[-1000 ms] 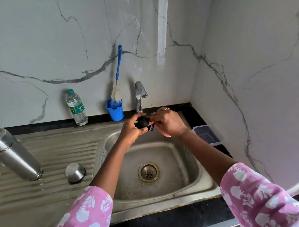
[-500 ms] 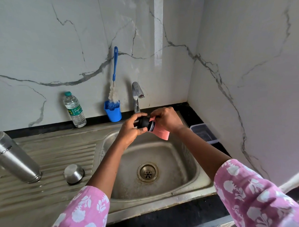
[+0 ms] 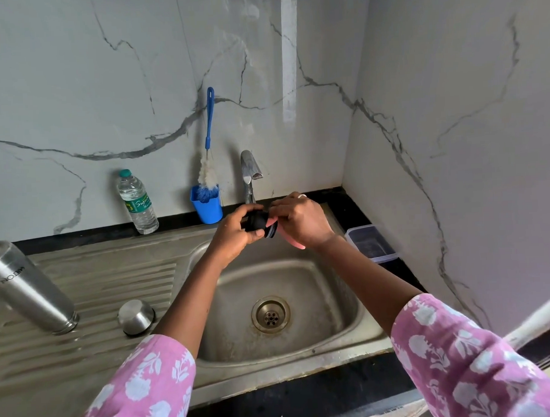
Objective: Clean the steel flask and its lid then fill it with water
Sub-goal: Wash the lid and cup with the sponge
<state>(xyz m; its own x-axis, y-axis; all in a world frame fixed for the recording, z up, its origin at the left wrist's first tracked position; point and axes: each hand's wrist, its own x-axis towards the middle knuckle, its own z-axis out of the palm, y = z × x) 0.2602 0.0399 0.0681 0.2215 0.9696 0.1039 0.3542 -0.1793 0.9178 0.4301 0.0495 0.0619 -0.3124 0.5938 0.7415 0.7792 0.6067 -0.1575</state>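
Two grips meet at centre frame above the sink (image 3: pixel 334 300) basin. Your left grip (image 3: pixel 234 235) curls closed around the black flask lid (image 3: pixel 258 221). Your right grip (image 3: pixel 302 223) pinches the lid's ringed end, with a pink scrub pad (image 3: pixel 295 243) tucked under the palm. The steel flask (image 3: pixel 28 285) stands mouth-down on the draining board (image 3: pixel 113 278) at the left edge of the frame, well apart from the lid. A steel cap (image 3: pixel 136 316) sits dome-up just right of the flask.

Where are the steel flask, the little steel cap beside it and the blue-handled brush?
steel flask (image 3: pixel 28 287): head view, middle of its brushed body.
steel cap (image 3: pixel 136 316): head view, its rounded outer side.
bottle brush (image 3: pixel 209 126): head view, on the blue handle.
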